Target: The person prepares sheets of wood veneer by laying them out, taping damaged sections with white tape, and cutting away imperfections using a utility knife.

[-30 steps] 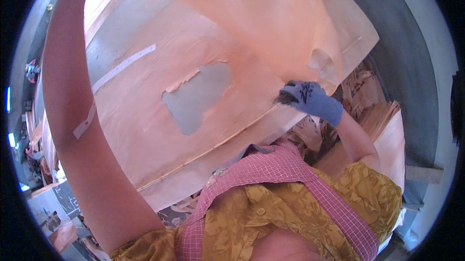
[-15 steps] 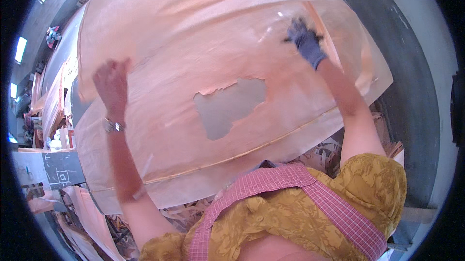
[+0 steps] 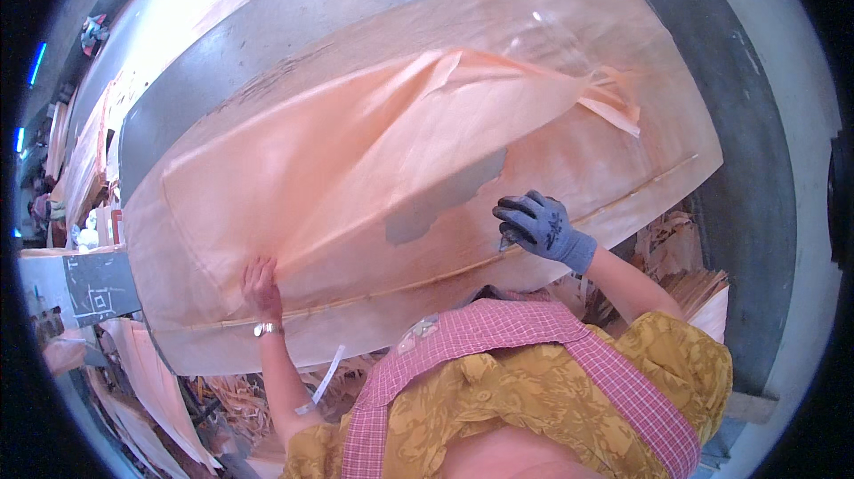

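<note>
Two thin peach-coloured wood veneer sheets lie in front of me. The upper veneer sheet (image 3: 356, 150) is rumpled, with a raised fold and a torn strip at its right end. Its near-left corner is pinched in my left hand (image 3: 261, 285), which is bare, with a watch at the wrist. Beneath it the larger lower veneer sheet (image 3: 658, 88) has a ragged hole (image 3: 427, 217), partly covered, showing grey. My right hand (image 3: 536, 228), in a blue-grey glove, is right of the hole with fingers curled. A small pointed thing shows under its fingers, too small to name.
A grey tabletop (image 3: 294, 21) shows beyond the sheets. Veneer scraps (image 3: 680, 252) lie below the table's near edge. A grey block with white marks (image 3: 100, 288) stands at the left, and more veneer sheets (image 3: 147, 377) hang below it.
The upper veneer sheet has come toward me, baring grey tabletop at the far side and partly covering the hole. Both hands have moved nearer my body.
</note>
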`<move>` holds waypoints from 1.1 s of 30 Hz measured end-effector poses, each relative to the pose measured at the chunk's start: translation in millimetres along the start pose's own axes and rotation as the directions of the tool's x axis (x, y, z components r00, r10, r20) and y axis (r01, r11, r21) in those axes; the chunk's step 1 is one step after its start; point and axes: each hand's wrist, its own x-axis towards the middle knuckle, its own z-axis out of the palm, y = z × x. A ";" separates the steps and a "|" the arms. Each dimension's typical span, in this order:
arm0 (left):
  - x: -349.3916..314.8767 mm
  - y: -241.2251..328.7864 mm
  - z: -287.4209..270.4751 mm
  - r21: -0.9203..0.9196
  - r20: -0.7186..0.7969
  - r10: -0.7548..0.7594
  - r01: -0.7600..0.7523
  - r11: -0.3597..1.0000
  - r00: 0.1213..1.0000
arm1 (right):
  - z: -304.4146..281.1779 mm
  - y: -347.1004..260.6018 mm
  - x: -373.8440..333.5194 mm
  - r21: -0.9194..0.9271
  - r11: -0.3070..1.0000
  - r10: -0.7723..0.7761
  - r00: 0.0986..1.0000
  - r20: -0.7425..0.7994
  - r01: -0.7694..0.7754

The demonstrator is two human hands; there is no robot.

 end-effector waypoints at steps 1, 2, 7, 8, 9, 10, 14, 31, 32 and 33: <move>-25.4 -18.5 -2.8 0.030 0.035 -0.055 0.054 0.998 0.998 | -2.7 -0.5 0.9 0.037 0.999 -0.006 1.000 -0.031 0.007; -47.4 -35.7 -5.4 0.064 0.068 -0.118 0.113 0.991 0.991 | -5.6 -0.7 4.0 0.076 0.997 -0.015 0.998 -0.059 0.020; -106.1 -85.6 -18.8 0.197 0.180 -0.367 0.332 0.923 0.913 | -3.6 16.7 23.9 0.083 0.990 0.120 0.991 -0.053 -0.115; -108.1 -86.5 -18.6 0.232 0.211 -0.394 0.346 0.909 0.895 | 3.3 28.8 33.6 0.053 0.985 0.167 0.980 -0.106 -0.162; -111.6 -85.3 -17.7 0.220 0.193 -0.382 0.340 0.914 0.904 | 7.7 42.4 46.6 0.040 0.975 0.221 0.967 -0.123 -0.218; -111.0 -83.4 -16.3 0.207 0.174 -0.365 0.328 0.922 0.915 | 22.7 68.2 53.7 -0.004 0.962 0.268 0.950 -0.159 -0.272; -93.1 -59.0 -15.0 0.140 0.174 -0.249 0.227 0.964 0.953 | 51.7 154.9 67.2 -0.163 0.906 0.411 0.903 0.124 -0.390; 45.2 -1.7 -46.3 -0.062 -0.029 -0.086 0.084 0.995 0.996 | -15.8 330.8 157.1 -0.431 0.879 0.193 0.979 -0.072 -0.205; 55.8 14.8 -45.6 -0.067 -0.041 -0.033 0.031 0.997 0.999 | -36.3 335.5 160.8 -0.462 0.855 0.236 0.970 -0.060 -0.236; 67.6 32.7 -39.9 -0.068 -0.047 0.008 -0.012 0.998 0.999 | -49.8 339.0 158.2 -0.467 0.836 0.223 0.957 -0.188 -0.287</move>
